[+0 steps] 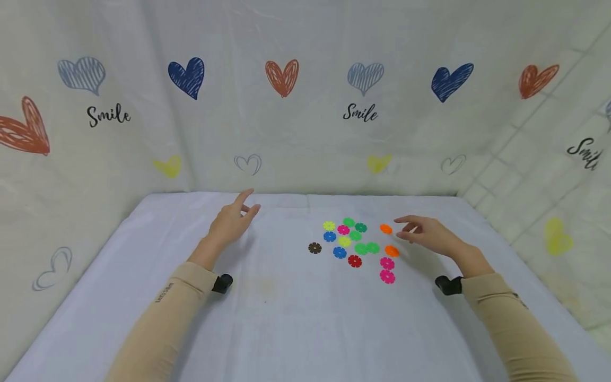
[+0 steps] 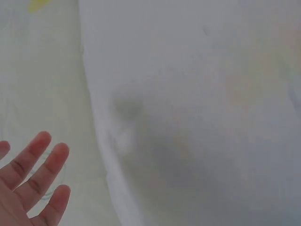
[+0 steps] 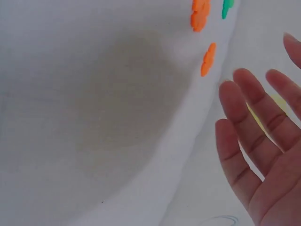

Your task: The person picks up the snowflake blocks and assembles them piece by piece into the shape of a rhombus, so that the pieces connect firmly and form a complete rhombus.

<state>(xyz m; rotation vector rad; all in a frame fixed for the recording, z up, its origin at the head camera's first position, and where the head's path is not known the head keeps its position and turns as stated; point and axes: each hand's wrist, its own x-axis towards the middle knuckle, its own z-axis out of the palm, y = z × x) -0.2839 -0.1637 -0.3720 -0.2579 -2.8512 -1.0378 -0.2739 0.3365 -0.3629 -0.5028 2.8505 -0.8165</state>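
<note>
Several flat, notched plastic discs lie spread on the white-covered table, right of its middle. Among them are an orange disc (image 1: 386,229) at the back right, a second orange disc (image 1: 392,251), a pink disc (image 1: 387,276) nearest the front, a red disc (image 1: 355,261) and a brown disc (image 1: 314,248) at the left. My right hand (image 1: 428,235) hovers just right of the orange discs, fingers loosely extended and holding nothing; the right wrist view shows its spread fingers (image 3: 254,127). Over the left of the table, away from the discs, my left hand (image 1: 230,222) is raised with relaxed, empty fingers.
The white tablecloth (image 1: 286,334) covers the whole table. Behind it and along both sides hangs a pale curtain (image 1: 315,143) printed with hearts and "Smile". A black wrist camera (image 1: 222,283) sits at the left cuff, another black camera (image 1: 448,285) at the right.
</note>
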